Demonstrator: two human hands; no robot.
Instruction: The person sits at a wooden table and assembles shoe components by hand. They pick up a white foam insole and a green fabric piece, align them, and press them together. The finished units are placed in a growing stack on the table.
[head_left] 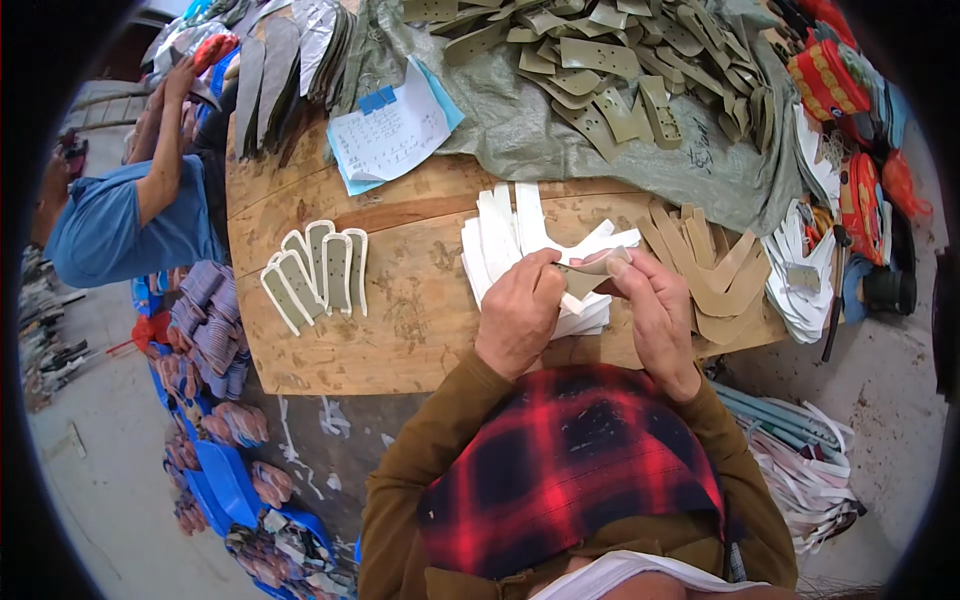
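Note:
Over the front of the wooden table, my left hand (520, 310) and my right hand (655, 310) pinch a thin, bent greyish-beige piece (582, 283) between them. Its full shape is partly covered by my fingers. Beneath and behind the hands lies a stack of white strips (490, 235), fanned out. To the left, several olive tongue-shaped pieces with white edging (320, 265) rest flat, overlapping; small holes show in them. Right of my right hand sits a pile of tan V-shaped pieces (735, 285).
A heap of olive perforated pieces (600, 60) covers a grey-green woven sheet (520, 135) at the back. Handwritten papers (385, 140) lie beside grey strips (268, 95). A person in blue (130, 220) works at far left. Bundled gloves (210, 310) and white pieces (800, 270) flank the table.

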